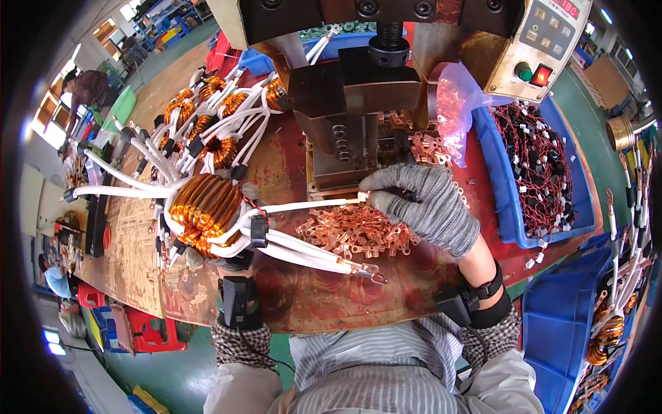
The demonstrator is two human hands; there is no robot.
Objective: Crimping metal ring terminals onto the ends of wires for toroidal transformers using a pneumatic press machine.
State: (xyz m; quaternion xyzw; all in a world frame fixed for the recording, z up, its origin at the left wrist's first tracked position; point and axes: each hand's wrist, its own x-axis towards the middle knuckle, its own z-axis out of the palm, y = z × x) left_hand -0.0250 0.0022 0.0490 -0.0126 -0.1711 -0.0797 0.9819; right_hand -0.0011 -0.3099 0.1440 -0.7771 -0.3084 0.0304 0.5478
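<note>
A large copper-wound toroidal coil [205, 210] with thick white sleeved leads is held up over the near left of the table. My left hand [195, 258], in a grey glove, grips it from beneath; the coil hides most of the fingers. One white lead [303, 205] runs from the coil to the right. At its bare end my gloved right hand [424, 207] pinches a small copper lug [363, 197] between thumb and fingers. Other leads [303, 252] from the coil end in a copper lug [377, 277]. Right behind stands a dark press [345, 138]. Loose copper lugs [355, 231] lie heaped below the lead.
More wound coils [221, 152] with white leads crowd the table's back left. At right stand a blue bin [510, 228] of red-black wire parts, a plastic bag [455, 103] of lugs and a control box [538, 52]. Another blue bin [558, 324] sits beyond the table edge.
</note>
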